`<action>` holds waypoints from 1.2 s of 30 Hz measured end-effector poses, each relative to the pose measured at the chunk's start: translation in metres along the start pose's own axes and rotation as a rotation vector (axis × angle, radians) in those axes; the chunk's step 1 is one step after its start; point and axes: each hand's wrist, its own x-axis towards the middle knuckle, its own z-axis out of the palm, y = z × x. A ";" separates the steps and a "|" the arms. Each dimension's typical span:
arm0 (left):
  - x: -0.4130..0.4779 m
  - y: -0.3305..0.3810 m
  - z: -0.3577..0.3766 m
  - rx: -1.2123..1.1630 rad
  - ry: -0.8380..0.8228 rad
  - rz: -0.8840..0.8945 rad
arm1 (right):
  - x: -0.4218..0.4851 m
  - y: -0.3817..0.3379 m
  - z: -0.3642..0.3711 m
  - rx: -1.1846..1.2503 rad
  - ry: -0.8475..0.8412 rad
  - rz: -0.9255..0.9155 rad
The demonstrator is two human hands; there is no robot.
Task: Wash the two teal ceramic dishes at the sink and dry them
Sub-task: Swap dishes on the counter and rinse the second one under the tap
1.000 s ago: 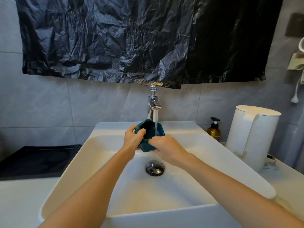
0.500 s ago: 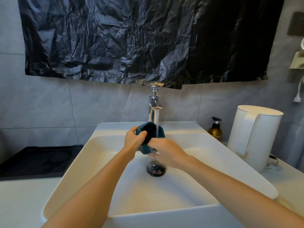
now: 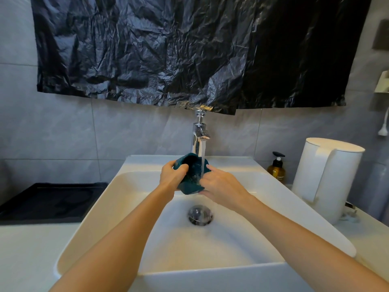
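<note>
Near edge: white rectangular ceramic sink (image 3: pixel 117 199) set in a pale tabletop (image 3: pixel 27 256). Both forearms reach in from 6 o'clock. The round metal drain (image 3: pixel 200 214) is wet, with water running over the basin floor.

Over the drain, at its 12 o'clock: one small teal ceramic dish (image 3: pixel 190 187), tilted with its opening toward the camera, held clear of the basin. A second teal dish is not in view.

- Left hand (image 3: pixel 171 175): fingers curled on the dish's 9 o'clock rim, thumb over the edge.
- Right hand (image 3: pixel 219 186): fingers curled round the 3 o'clock side, low on the wall.
- Water stream (image 3: pixel 203 157) falls into the dish.

Handling, my estimate: stiff, glazed, slick when wet; light enough for one hand, but it would chip or crack against the hard basin. Best hold is the rim pinched between thumb and fingers, with the other hand under the base.

Behind: chrome pillar tap (image 3: pixel 199 133), running. At its 3 o'clock, an amber pump bottle (image 3: pixel 276 168); label seems to begin "SHAMP", rest too small. Further toward 3 o'clock, a white lidded jug (image 3: pixel 328 178), no marking seen. At the sink's 9 o'clock, a black flat tray (image 3: pixel 50 199). Crumpled black plastic sheet (image 3: pixel 189 49) on the wall, no writing.
</note>
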 end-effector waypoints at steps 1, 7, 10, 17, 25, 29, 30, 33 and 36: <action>0.000 0.001 0.000 -0.018 -0.006 -0.016 | 0.003 -0.002 -0.001 -0.035 -0.013 0.001; -0.004 0.000 0.003 -0.084 -0.078 -0.025 | 0.013 -0.021 -0.007 0.122 0.007 0.137; -0.004 0.001 0.006 -0.106 -0.031 -0.002 | 0.009 -0.023 -0.002 0.285 0.033 0.167; -0.003 0.001 0.001 -0.123 -0.044 -0.086 | 0.005 0.002 -0.002 -0.101 0.019 0.002; -0.001 0.005 -0.003 -0.286 -0.046 -0.103 | 0.010 -0.022 -0.005 0.187 0.014 0.097; -0.001 0.004 -0.004 -0.233 -0.018 -0.087 | 0.009 0.001 -0.005 -0.045 0.017 -0.072; -0.002 0.003 -0.004 -0.217 -0.025 -0.082 | 0.009 0.004 -0.002 -0.111 -0.017 -0.098; -0.004 -0.002 0.000 -0.231 -0.087 -0.078 | 0.010 -0.003 -0.001 -0.187 -0.146 -0.097; -0.007 -0.005 0.002 -0.250 -0.121 -0.056 | 0.011 -0.016 -0.004 -0.026 -0.117 0.043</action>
